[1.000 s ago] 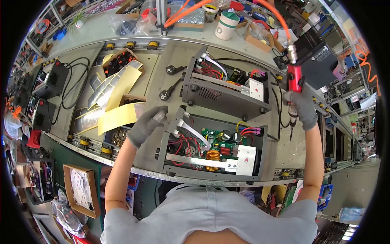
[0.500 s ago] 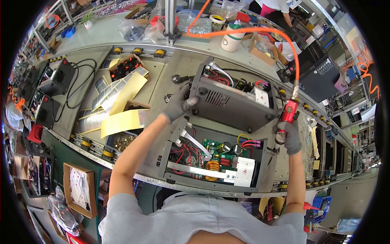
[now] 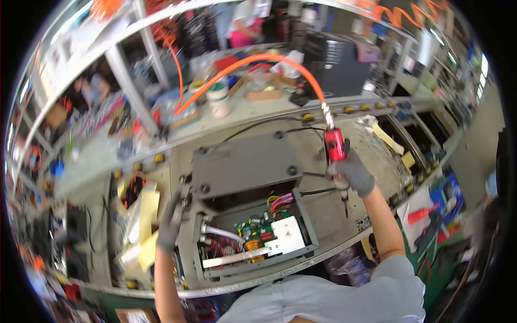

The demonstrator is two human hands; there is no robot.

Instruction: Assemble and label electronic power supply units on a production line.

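Observation:
My right hand, in a grey glove, grips a red air screwdriver, its bit pointing down over the bench. An orange air hose runs from the tool's top. My left hand, also gloved, is open with fingers stretched out, beside the left end of the two metal cases and apart from them as far as the blur shows. The farther dark grey case lies with its footed face up, its inside hidden. Nearer me, an open case shows a green circuit board, a copper coil and a white cover plate.
Yellow-backed foil sheets lie to the left on the roller line. Dark finished-looking units stand farther left. Behind the line are a white tub, a cardboard tray and a black cabinet. Black cables trail behind the cases.
The farther case has turned over from its side, so its feet now face up. My left hand has let go and drawn back toward me. My right hand still holds the screwdriver. The view has swung.

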